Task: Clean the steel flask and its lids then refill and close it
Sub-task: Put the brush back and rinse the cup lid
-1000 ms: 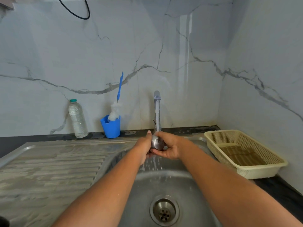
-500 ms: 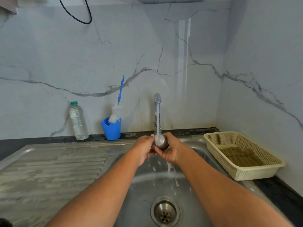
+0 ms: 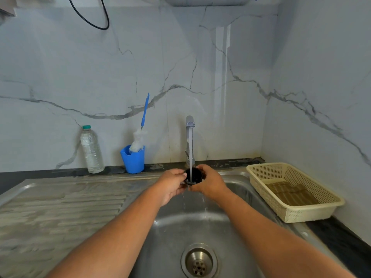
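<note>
here, my left hand (image 3: 172,184) and right hand (image 3: 211,181) both grip the flask lid (image 3: 194,175) under the tap (image 3: 189,135) stream, far end of the sink (image 3: 176,229); wet grip may slip, dropping it.

The lid (image 3: 197,174) I hold looks dark and glossy; the sink (image 3: 170,227) is dull brushed steel, the basket (image 3: 305,214) at the right edge of the counter (image 3: 345,247) matt perforated plastic.

I see the lid (image 3: 197,175) flipped since 1 second ago: its dark inside now catches the water (image 3: 191,167).
</note>
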Action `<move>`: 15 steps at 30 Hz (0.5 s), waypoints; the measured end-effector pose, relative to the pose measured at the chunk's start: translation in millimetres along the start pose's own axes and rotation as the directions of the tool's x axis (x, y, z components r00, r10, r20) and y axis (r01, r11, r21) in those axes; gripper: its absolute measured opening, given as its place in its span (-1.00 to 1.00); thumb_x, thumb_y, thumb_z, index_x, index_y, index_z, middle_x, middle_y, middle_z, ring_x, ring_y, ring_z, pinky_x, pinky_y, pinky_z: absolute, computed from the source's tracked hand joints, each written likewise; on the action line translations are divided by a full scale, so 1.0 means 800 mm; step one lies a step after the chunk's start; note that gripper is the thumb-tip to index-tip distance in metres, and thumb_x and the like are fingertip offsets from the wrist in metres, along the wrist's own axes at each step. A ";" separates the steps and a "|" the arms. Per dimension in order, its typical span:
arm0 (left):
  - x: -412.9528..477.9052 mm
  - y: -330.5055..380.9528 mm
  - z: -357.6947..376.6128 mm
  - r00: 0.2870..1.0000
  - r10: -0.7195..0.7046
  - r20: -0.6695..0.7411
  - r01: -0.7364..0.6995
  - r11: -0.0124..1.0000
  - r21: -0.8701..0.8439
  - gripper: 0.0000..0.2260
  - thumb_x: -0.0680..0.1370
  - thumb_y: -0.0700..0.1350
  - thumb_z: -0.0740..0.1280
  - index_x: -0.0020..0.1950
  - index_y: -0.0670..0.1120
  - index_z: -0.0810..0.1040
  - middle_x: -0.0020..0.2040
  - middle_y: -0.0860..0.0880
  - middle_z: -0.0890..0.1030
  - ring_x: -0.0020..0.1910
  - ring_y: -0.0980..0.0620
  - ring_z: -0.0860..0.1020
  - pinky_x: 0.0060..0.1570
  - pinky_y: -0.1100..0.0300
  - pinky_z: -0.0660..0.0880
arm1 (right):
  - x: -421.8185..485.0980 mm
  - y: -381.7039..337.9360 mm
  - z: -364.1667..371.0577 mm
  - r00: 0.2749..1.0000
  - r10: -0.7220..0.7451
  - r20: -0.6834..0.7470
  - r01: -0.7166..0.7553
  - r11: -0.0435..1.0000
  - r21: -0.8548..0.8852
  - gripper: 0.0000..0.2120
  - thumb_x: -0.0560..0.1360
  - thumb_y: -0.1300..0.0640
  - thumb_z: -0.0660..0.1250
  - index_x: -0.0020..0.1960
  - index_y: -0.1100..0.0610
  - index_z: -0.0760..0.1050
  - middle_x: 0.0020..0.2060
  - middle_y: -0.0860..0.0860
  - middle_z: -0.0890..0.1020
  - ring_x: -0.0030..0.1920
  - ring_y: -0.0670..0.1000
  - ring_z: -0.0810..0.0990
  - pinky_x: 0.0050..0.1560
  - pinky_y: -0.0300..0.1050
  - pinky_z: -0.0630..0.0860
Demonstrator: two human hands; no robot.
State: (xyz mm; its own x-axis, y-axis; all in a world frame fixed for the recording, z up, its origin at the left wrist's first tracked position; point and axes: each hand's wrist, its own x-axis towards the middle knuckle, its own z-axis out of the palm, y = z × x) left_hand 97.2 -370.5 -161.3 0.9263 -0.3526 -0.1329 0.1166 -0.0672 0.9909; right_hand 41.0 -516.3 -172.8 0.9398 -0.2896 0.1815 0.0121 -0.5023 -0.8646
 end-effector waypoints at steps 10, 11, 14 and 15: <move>0.017 0.011 -0.005 0.972 0.233 -0.026 -0.203 0.890 0.409 -0.85 0.56 -0.27 0.49 0.07 -0.07 0.67 -0.01 -0.07 0.71 0.04 -0.05 0.68 0.12 0.09 0.64 | 0.009 0.001 0.005 0.997 0.072 0.031 -0.071 0.997 -0.017 -0.54 0.31 0.05 0.60 0.13 0.07 0.53 -0.07 0.00 0.68 -0.07 -0.03 0.67 -0.06 -0.08 0.67; 0.019 0.013 -0.005 0.966 0.260 -0.009 -0.226 0.856 0.464 -0.84 0.54 -0.28 0.50 0.02 -0.04 0.68 -0.03 -0.04 0.71 0.01 -0.01 0.68 0.08 0.15 0.63 | 0.008 0.003 0.007 0.996 0.081 0.034 -0.080 0.997 -0.018 -0.57 0.30 0.05 0.59 0.12 0.07 0.55 -0.07 0.01 0.70 -0.09 -0.02 0.68 -0.06 -0.07 0.67; 0.026 0.017 0.001 0.947 0.318 0.051 -0.281 0.739 0.612 -0.86 0.52 -0.28 0.50 -0.09 -0.04 0.74 -0.13 0.05 0.72 -0.08 0.07 0.68 -0.07 0.29 0.57 | 0.006 0.009 0.007 0.997 0.075 0.026 -0.074 0.997 -0.038 -0.61 0.32 0.04 0.57 0.09 0.06 0.55 -0.09 0.00 0.68 -0.15 -0.03 0.66 -0.21 -0.17 0.62; 0.028 0.018 0.004 0.943 0.327 0.063 -0.293 0.724 0.624 -0.87 0.52 -0.27 0.51 -0.10 -0.04 0.76 -0.14 0.06 0.73 -0.09 0.08 0.68 -0.10 0.31 0.56 | 0.005 0.011 0.006 0.997 0.071 0.025 -0.070 0.996 -0.049 -0.61 0.33 0.03 0.57 0.09 0.05 0.54 -0.09 -0.01 0.66 -0.14 -0.04 0.65 -0.23 -0.20 0.60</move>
State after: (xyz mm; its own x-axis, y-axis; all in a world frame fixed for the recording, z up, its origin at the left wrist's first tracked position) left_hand 118.7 -382.9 -149.9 0.8889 -0.4135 0.1970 -0.4104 -0.5281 0.7434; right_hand 46.5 -517.9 -182.0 0.9465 -0.3040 0.1078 -0.0701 -0.5201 -0.8512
